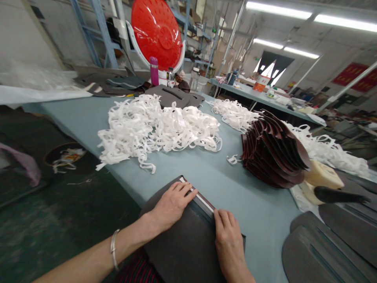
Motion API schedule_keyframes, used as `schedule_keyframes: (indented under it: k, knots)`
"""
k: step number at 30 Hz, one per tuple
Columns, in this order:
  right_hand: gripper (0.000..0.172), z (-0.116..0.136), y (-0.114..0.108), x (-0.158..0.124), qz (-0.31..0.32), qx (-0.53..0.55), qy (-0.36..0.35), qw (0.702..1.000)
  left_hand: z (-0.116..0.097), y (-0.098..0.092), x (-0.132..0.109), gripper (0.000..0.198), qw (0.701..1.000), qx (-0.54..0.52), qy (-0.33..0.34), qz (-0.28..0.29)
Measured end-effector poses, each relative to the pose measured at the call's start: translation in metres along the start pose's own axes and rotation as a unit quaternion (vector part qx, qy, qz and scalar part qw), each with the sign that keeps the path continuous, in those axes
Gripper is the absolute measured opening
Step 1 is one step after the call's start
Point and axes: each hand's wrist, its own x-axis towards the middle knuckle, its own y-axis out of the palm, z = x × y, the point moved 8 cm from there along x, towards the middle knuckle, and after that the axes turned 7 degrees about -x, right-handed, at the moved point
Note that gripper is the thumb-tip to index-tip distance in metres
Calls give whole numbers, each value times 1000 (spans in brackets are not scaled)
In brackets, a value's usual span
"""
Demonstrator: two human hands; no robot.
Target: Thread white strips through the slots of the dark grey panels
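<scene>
A dark grey panel (188, 247) with a rounded side lies at the near edge of the table, its lower part over my lap. Along its straight far edge run a white strip (206, 205) and a narrow dark brown band. My left hand (172, 204) presses its bent fingers on the strip near the left corner, thumb pointing right. Farther right along the same edge, my right hand (230, 237) has its fingers curled onto the strip and panel. The fingertips' undersides are hidden in both hands.
White ribbon strips (165, 125) lie heaped on the blue-green table (235, 188). A stack of dark brown pieces (273, 151) stands right, beside a cream jug (324, 177) and a black handle (338, 194). More grey panels (309, 247) lie near right; a purple bottle (154, 70) stands behind.
</scene>
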Motion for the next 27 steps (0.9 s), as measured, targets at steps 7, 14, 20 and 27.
schedule_keyframes:
  k: [7,14,20,27]
  knots:
    - [39,-24,-7,-41,-9,-28,17,999,-36,-1,10,38,1000,-6,8,2]
    - [32,-26,0,-43,7,-77,6,997,-59,18,8,38,999,15,45,0]
    - [23,-37,10,-46,-19,-92,-18,995,-9,3,1,42,999,31,-14,-16]
    - [15,-74,9,20,-11,-127,37,991,14,-18,15,37,997,-56,-13,-46]
